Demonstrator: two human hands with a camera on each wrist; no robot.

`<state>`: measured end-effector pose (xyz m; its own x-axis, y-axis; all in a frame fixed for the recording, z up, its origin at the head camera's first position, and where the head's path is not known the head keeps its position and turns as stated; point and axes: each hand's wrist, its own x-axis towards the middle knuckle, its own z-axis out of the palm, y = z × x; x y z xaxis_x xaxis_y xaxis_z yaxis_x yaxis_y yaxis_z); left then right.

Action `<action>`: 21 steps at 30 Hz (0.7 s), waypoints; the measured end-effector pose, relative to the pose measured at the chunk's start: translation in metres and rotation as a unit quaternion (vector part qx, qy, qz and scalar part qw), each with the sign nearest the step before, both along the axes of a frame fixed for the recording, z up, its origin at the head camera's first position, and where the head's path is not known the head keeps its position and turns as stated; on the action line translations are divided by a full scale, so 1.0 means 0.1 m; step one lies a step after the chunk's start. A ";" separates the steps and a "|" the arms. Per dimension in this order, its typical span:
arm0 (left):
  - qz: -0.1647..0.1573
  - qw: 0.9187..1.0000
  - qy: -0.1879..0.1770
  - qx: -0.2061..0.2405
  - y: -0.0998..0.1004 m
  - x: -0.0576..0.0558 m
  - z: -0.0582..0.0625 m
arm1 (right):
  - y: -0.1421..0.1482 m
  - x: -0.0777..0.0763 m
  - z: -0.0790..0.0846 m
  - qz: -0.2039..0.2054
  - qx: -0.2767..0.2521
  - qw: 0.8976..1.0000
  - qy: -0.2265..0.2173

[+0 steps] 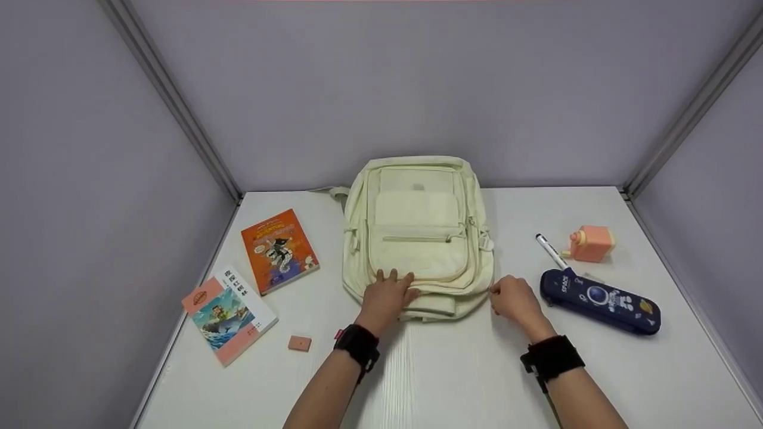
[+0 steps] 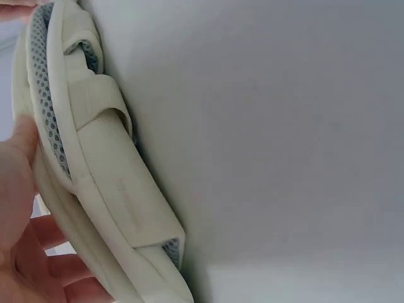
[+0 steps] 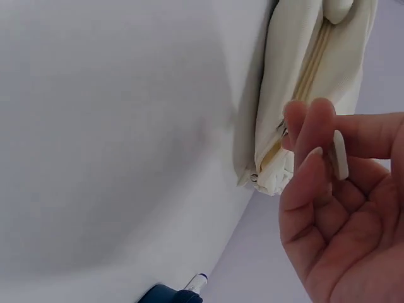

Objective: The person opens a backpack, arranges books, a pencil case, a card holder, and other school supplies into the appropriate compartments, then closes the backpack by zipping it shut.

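Observation:
A cream backpack [image 1: 417, 208] lies with its pocketed front facing up. My left hand [image 1: 386, 301] rests on its lower front with the fingers spread. In the left wrist view, the thumb and fingers touch the side of the bag, near its padded grey mesh [image 2: 47, 88]. At the bag's lower right edge, my right hand [image 1: 515, 301] pinches a small cream zipper pull [image 3: 339, 154] between thumb and fingers. The side zipper [image 3: 312, 63] runs up the bag from there; part of its slider is hidden behind the fingertips.
An orange book [image 1: 280, 250] and a white-and-pink book [image 1: 229, 316] lie at left, near a small pinkish block [image 1: 300, 343]. To the right are a navy space-print pencil case [image 1: 599, 302], a marker [image 1: 551, 251] and a coral pencil sharpener [image 1: 593, 243]. Walls border the white table [image 1: 441, 381].

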<state>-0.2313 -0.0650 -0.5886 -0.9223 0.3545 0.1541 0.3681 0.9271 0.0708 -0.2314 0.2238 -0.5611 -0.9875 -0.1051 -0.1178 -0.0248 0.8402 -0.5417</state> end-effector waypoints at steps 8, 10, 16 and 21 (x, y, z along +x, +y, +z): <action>0.031 0.999 0.026 0.010 0.08 -0.03 0.02 | -0.18 0.08 0.10 -0.059 -0.012 0.997 -0.048; 0.037 0.999 0.019 0.013 0.09 -0.03 0.03 | -0.25 0.11 0.11 -0.055 -0.018 0.997 -0.044; 0.049 0.999 0.006 0.011 0.11 -0.05 0.06 | -0.43 0.17 0.13 -0.037 -0.050 0.998 -0.011; 0.054 0.998 0.012 0.009 0.12 -0.06 0.06 | -0.54 0.20 0.11 -0.033 -0.083 0.996 0.011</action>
